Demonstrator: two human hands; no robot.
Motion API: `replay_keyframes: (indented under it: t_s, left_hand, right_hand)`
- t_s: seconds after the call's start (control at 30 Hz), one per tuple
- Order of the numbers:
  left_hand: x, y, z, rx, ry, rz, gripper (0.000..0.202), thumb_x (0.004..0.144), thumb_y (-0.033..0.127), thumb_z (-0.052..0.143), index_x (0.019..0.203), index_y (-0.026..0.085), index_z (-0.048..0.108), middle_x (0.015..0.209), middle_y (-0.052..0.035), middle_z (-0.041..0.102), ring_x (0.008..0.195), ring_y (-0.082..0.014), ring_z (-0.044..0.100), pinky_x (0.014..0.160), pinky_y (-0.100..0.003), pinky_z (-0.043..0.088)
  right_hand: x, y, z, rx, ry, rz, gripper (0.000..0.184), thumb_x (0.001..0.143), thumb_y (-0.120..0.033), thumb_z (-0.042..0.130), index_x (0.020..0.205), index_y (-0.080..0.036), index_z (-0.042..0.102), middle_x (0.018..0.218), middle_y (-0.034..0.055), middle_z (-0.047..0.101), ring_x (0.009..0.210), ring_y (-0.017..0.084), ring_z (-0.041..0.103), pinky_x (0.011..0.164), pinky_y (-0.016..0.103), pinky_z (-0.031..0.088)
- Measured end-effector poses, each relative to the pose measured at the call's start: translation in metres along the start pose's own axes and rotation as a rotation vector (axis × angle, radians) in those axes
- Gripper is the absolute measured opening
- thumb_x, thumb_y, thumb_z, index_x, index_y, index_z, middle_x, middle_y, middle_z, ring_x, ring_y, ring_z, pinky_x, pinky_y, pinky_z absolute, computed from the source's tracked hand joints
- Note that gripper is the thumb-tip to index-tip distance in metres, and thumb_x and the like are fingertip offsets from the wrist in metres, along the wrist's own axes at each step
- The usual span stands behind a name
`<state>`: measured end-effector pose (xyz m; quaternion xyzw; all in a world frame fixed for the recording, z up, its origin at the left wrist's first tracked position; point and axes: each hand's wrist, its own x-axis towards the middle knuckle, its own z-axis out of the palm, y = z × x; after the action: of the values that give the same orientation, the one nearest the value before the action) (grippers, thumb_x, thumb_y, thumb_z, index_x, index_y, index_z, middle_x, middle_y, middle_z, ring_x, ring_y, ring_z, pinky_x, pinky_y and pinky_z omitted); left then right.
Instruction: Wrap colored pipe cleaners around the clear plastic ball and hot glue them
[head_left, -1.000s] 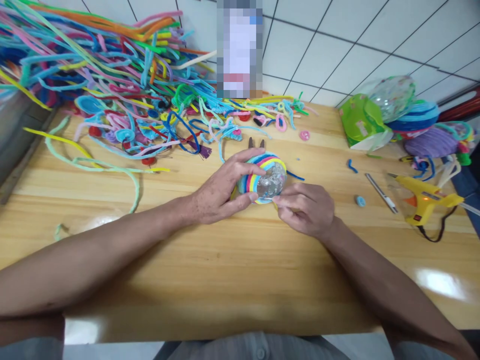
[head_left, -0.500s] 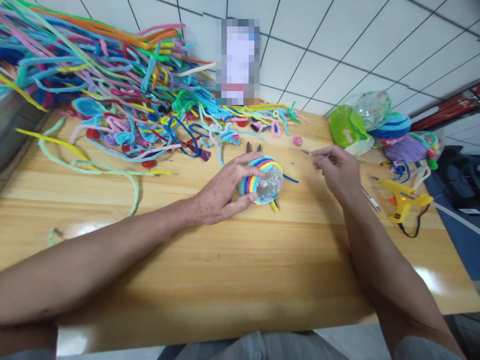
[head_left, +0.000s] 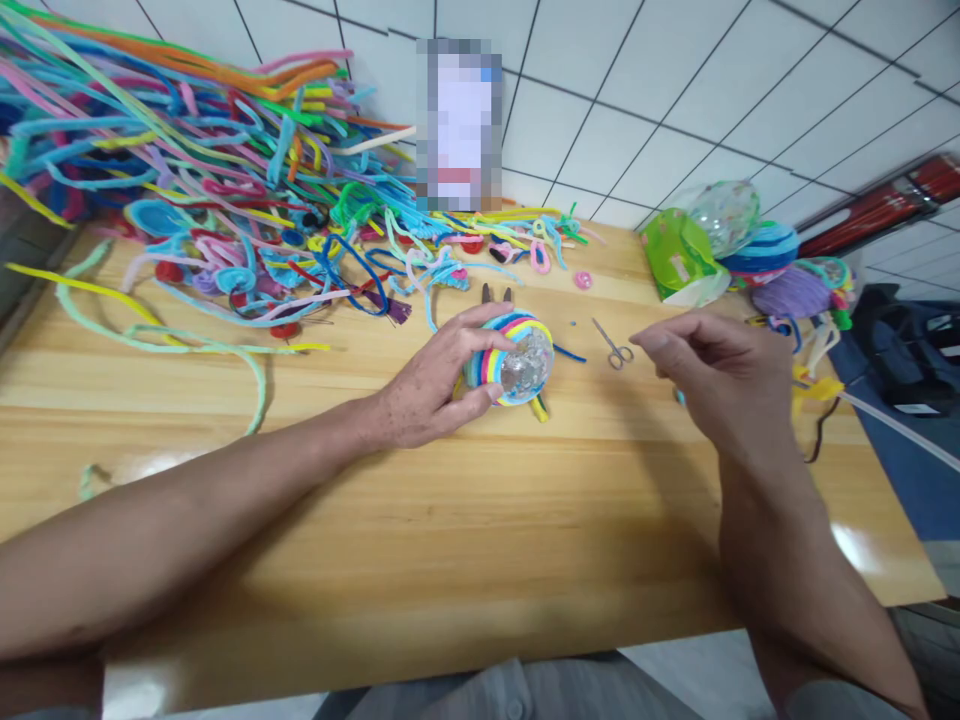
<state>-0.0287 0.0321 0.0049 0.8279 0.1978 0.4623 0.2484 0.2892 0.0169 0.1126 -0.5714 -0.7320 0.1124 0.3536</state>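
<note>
My left hand [head_left: 439, 380] is wrapped around a clear ball [head_left: 531, 362] banded with coloured pipe cleaners in blue, pink and yellow. The ball rests on the table, its clear glittery part facing right. My right hand [head_left: 724, 375] is raised over the table with its fingers curled and thumb pressed in. A small teal bit [head_left: 679, 396] shows below its fingers; whether it is held I cannot make out. Small scissors [head_left: 616, 348] lie just left of this hand. A short blue pipe cleaner piece [head_left: 571, 353] sticks out beside the ball.
A big heap of pipe cleaners [head_left: 225, 150] fills the back left. Dark plier tips [head_left: 496, 293] show behind the ball. A pink ring-shaped piece [head_left: 583, 280] lies near the wall. A green packet [head_left: 679, 255] stands back right. My right hand partly hides a yellow glue gun [head_left: 817, 385].
My right hand has let go of the scissors, which now lie on the table, and has moved right, covering much of the glue gun. My left hand stays on the ball.
</note>
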Motion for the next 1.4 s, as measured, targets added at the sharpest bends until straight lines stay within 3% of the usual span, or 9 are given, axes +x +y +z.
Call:
replay_keyframes:
  t_s: [0.1, 0.2, 0.3, 0.37, 0.5, 0.73, 1.4]
  left_hand:
    - [0.0, 0.0, 0.0, -0.006, 0.007, -0.003, 0.049, 0.107, 0.035, 0.069, 0.151, 0.026, 0.049, 0.168, -0.0224, 0.05, 0.165, -0.0322, 0.047, 0.132, -0.059, 0.046]
    - [0.0, 0.001, 0.0, -0.001, -0.005, -0.02, 0.048, 0.108, 0.038, 0.068, 0.152, 0.028, 0.05, 0.168, -0.0207, 0.051, 0.166, -0.0314, 0.046, 0.133, -0.06, 0.046]
    - [0.0, 0.002, -0.001, 0.003, -0.015, -0.026, 0.047, 0.11, 0.04, 0.065, 0.153, 0.028, 0.05, 0.168, -0.02, 0.052, 0.167, -0.0313, 0.045, 0.133, -0.061, 0.045]
    - [0.0, 0.002, -0.001, 0.002, -0.01, -0.025, 0.047, 0.11, 0.039, 0.065, 0.153, 0.028, 0.05, 0.169, -0.0199, 0.051, 0.167, -0.0312, 0.045, 0.134, -0.06, 0.045]
    - [0.0, 0.003, -0.001, -0.013, -0.011, -0.033, 0.047, 0.109, 0.037, 0.066, 0.152, 0.027, 0.05, 0.17, -0.0214, 0.049, 0.166, -0.0327, 0.045, 0.134, -0.06, 0.044]
    - [0.0, 0.004, -0.001, -0.025, -0.01, -0.046, 0.047, 0.109, 0.037, 0.066, 0.152, 0.03, 0.05, 0.171, -0.0186, 0.049, 0.167, -0.0318, 0.045, 0.134, -0.061, 0.045]
    - [0.0, 0.003, -0.001, -0.024, -0.01, -0.02, 0.048, 0.109, 0.034, 0.066, 0.154, 0.029, 0.048, 0.17, -0.0188, 0.049, 0.168, -0.0317, 0.043, 0.135, -0.06, 0.044]
  right_hand:
    - [0.003, -0.005, 0.024, 0.039, 0.06, -0.07, 0.018, 0.096, -0.041, 0.08, 0.086, -0.026, 0.079, 0.072, -0.0012, 0.075, 0.058, 0.014, 0.061, 0.054, 0.031, 0.049]
    - [0.004, 0.0, 0.048, 0.095, 0.026, -0.063, 0.009, 0.098, -0.034, 0.074, 0.099, -0.026, 0.078, 0.09, 0.0015, 0.08, 0.07, 0.016, 0.069, 0.065, 0.032, 0.058]
    - [-0.004, -0.004, 0.069, 0.161, -0.027, -0.159, 0.026, 0.099, -0.039, 0.073, 0.122, -0.028, 0.073, 0.116, 0.0066, 0.079, 0.099, 0.023, 0.076, 0.082, 0.039, 0.065]
    - [-0.012, -0.011, 0.08, 0.159, -0.037, -0.285, 0.043, 0.098, -0.045, 0.075, 0.137, -0.029, 0.065, 0.134, 0.012, 0.074, 0.123, 0.03, 0.072, 0.095, 0.048, 0.066]
    - [-0.023, -0.019, 0.094, 0.098, -0.027, -0.502, 0.067, 0.095, -0.045, 0.076, 0.154, -0.028, 0.05, 0.154, 0.0195, 0.061, 0.146, 0.041, 0.061, 0.117, 0.067, 0.055]
    - [-0.021, -0.014, 0.094, 0.036, -0.094, -0.52, 0.074, 0.093, -0.043, 0.076, 0.158, -0.033, 0.043, 0.165, 0.0187, 0.051, 0.154, 0.044, 0.053, 0.116, 0.069, 0.054]
    - [-0.022, -0.012, 0.101, 0.112, -0.098, -0.55, 0.076, 0.092, -0.044, 0.079, 0.158, -0.029, 0.043, 0.158, 0.0197, 0.056, 0.148, 0.042, 0.058, 0.118, 0.069, 0.054]
